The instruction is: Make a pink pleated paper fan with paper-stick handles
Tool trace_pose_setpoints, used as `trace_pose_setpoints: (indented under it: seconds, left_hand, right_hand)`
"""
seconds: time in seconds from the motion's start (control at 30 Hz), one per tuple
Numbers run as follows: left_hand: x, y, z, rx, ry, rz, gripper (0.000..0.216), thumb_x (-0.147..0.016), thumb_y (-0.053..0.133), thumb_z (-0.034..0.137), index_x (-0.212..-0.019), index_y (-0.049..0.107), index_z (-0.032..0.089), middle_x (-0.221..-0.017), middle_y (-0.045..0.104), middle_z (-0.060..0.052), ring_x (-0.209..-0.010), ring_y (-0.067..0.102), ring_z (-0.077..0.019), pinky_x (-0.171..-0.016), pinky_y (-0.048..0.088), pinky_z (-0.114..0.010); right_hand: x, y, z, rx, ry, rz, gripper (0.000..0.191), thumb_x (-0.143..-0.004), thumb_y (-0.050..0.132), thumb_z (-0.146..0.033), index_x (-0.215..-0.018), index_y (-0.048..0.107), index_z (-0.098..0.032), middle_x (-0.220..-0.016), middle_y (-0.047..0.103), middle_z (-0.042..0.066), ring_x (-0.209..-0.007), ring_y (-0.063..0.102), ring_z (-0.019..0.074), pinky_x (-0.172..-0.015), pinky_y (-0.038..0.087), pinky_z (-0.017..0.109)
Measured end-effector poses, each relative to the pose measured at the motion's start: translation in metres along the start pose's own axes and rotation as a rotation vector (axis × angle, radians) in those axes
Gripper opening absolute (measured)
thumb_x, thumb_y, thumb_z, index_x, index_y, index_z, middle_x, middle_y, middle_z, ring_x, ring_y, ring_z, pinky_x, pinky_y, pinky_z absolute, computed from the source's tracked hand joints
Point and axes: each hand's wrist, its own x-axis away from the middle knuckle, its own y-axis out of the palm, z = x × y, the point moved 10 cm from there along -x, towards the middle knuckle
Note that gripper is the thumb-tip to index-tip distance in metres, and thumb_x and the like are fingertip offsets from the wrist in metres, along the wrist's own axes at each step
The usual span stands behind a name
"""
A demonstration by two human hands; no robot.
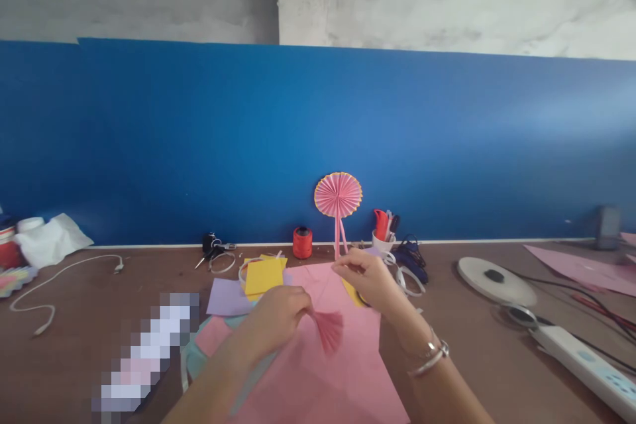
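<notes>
My left hand [279,319] is closed in a pinch on one end of a small pleated pink paper fan [328,331], which spreads out to the right below it. My right hand [368,277] hovers just above and to the right, fingers pinched together on something too small to make out. A bracelet sits on my right wrist. Both hands are over a large pink paper sheet [342,377] lying on the brown table [487,358]. A finished round pink paper fan on a stick [338,197] stands against the blue wall behind.
Yellow paper [263,276] and lilac paper [226,297] lie left of the hands. Scissors [214,248], a red thread spool [302,242], a cup of pens [384,230], a white cable [54,278], a white round disc [494,280] and a power strip [586,361] lie around.
</notes>
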Motion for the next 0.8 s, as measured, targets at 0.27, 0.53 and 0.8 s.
trace_pose_setpoints:
  seconds: [0.27,0.53,0.8]
  left_hand:
    - [0.007,-0.006,0.020,0.804,-0.074,-0.029,0.019,-0.076,0.063,0.025,-0.092,0.072,0.019,-0.090,0.071,-0.007,-0.085,0.063,-0.0196,-0.076,0.047,-0.026]
    - [0.008,-0.028,-0.066,1.256,-0.420,0.526,0.022,-0.062,0.076,0.024,-0.080,0.070,0.013,-0.059,0.065,-0.002,-0.048,0.055,-0.0099,-0.048,0.040,-0.019]
    - [0.003,0.003,-0.089,1.619,-0.555,0.432,0.004,-0.073,0.066,0.010,-0.070,0.063,0.011,-0.059,0.064,-0.002,-0.053,0.059,-0.0104,-0.050,0.047,-0.018]
  right_hand:
    - [-0.002,0.022,0.048,-0.266,0.238,-0.071,0.025,-0.069,0.063,-0.038,-0.067,0.067,-0.013,-0.054,0.051,-0.002,-0.051,0.039,0.0092,-0.049,0.032,0.023]
    - [0.004,0.051,0.043,-0.108,0.193,-0.256,0.018,-0.069,0.058,-0.026,-0.061,0.069,-0.013,-0.054,0.053,0.000,-0.050,0.040,0.0092,-0.045,0.029,0.021]
    - [0.011,0.047,0.006,0.152,0.103,-0.260,0.019,-0.071,0.053,-0.022,-0.067,0.071,-0.018,-0.054,0.051,-0.002,-0.052,0.038,0.0092,-0.047,0.026,0.020]
